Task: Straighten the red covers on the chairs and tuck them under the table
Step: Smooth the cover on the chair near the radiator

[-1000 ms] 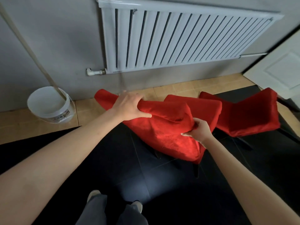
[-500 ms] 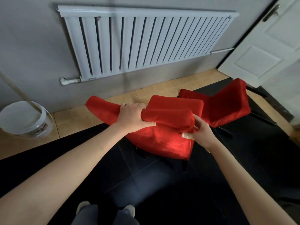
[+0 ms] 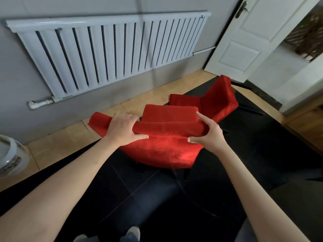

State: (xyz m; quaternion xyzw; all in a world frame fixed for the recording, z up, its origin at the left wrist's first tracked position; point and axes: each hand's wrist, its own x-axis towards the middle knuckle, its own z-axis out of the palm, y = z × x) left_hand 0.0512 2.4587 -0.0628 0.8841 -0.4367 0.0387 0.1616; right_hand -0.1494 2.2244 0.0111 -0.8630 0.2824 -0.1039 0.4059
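A chair in a red cover (image 3: 162, 151) stands in front of me, its backrest towards me. My left hand (image 3: 122, 130) grips the top of the backrest at its left, thumb on the near face. My right hand (image 3: 208, 133) grips the backrest's right end, thumb in front and forefinger stretched over the top. A loose end of red cover (image 3: 97, 121) sticks out left of my left hand. A second red-covered chair (image 3: 216, 102) stands behind to the right, facing left. No table is visible.
A white radiator (image 3: 111, 53) hangs on the grey wall ahead. A white bucket (image 3: 10, 156) stands at the left edge. A white door (image 3: 248, 35) stands ajar at the right. The floor is black tiles (image 3: 157, 203) with tan tiles (image 3: 73, 137) along the wall.
The view has swung to the right. My right hand has shifted up from the cover's side to the backrest's right end. My left hand keeps its grip.
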